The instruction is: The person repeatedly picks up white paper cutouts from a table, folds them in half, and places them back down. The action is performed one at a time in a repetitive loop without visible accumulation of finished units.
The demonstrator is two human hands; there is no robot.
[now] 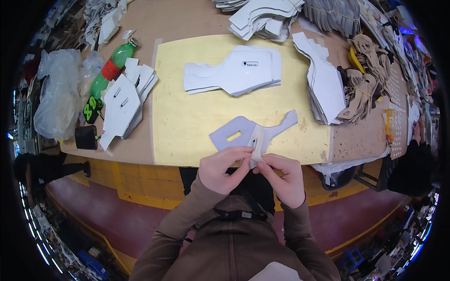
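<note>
My left hand (224, 171) and my right hand (284, 180) meet at the near edge of the table. Between their pinched fingers is a small pale beige strip (257, 154) with a dark mark on it. Just beyond my fingers lies a flat lilac-grey cut piece (232, 132), which has a rectangular slot and a curved arm stretching to the right. The strip overlaps its near part, and whether the two are joined cannot be told. Farther back, a stack of white cut pieces (236, 75) rests on the yellow sheet (187, 122).
More white pieces (323, 84) are piled at right, beside bundled beige pieces (363, 93). On the left are another white stack (123, 105), a green bottle (119, 56), a clear plastic bag (58, 98) and a black phone (86, 137). Grey bundles (333, 16) stand at the back.
</note>
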